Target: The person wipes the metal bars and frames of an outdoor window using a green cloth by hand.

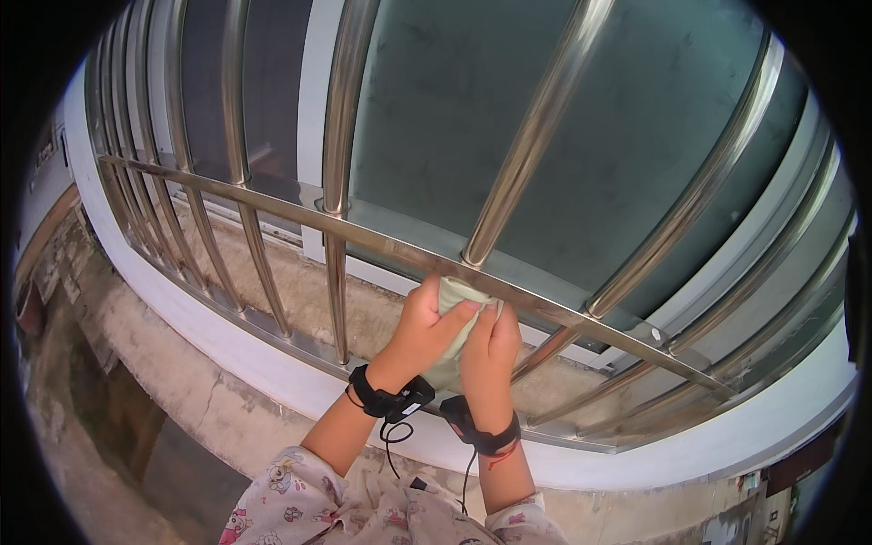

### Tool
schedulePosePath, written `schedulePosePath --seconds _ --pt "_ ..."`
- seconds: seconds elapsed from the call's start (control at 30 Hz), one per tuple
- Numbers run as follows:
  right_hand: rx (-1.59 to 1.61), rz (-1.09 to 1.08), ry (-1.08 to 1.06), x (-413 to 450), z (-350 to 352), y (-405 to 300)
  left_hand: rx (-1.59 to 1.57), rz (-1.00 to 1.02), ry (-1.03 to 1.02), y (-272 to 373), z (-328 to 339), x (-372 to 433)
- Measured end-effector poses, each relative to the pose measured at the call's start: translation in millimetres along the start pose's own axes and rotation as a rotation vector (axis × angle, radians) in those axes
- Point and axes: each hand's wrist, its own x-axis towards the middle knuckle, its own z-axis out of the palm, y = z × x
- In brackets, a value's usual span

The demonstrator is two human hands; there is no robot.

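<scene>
A pale green cloth (455,340) hangs from both hands, bunched just below the flat metal crossbar (381,240) of a window grille. My left hand (432,320) grips its left side, thumb pressed toward the middle. On the right edge of the cloth, my right hand (492,334) pinches it with thumb and fingers. The two thumbs almost meet. Behind the cloth, the lower part of an upright steel bar (521,157) is hidden. Some of the fingertips are out of sight behind the cloth.
Shiny round steel bars (344,102) stand along the grille. Behind them are dark glass panes (463,136) in white frames (313,102). A rough concrete sill (293,286) runs inside the white ledge (272,381). Black wrist straps with cables (388,436) sit on both wrists.
</scene>
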Motion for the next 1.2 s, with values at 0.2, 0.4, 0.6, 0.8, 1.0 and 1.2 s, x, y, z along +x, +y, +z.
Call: schedulePosePath --seconds 0.2,0.4,0.6,0.8,1.0,1.2 --pt "-0.102 0.016 -0.018 -18.7 20.9 26.4 0.132 -0.066 0.045 -11.4 -7.0 -30.5" --pt "-0.376 0.096 -0.112 -72.2 37.1 57.4 0.535 -0.145 0.056 -60.7 -26.7 -87.0" --pt "-0.553 0.186 -0.259 -88.9 36.7 67.1 0.909 -0.021 0.025 -76.8 -24.8 -115.4" --pt "-0.528 0.144 -0.358 -85.6 23.9 69.9 0.932 -0.045 0.021 -79.6 -19.9 -119.6" --pt "-0.279 -0.137 -0.141 -106.7 0.8 49.7 0.777 -0.008 0.245 -71.3 -15.2 -141.7" --pt "0.229 -0.136 -0.476 -97.3 -30.0 6.2 0.422 0.182 0.595 -18.9 8.3 -163.6"
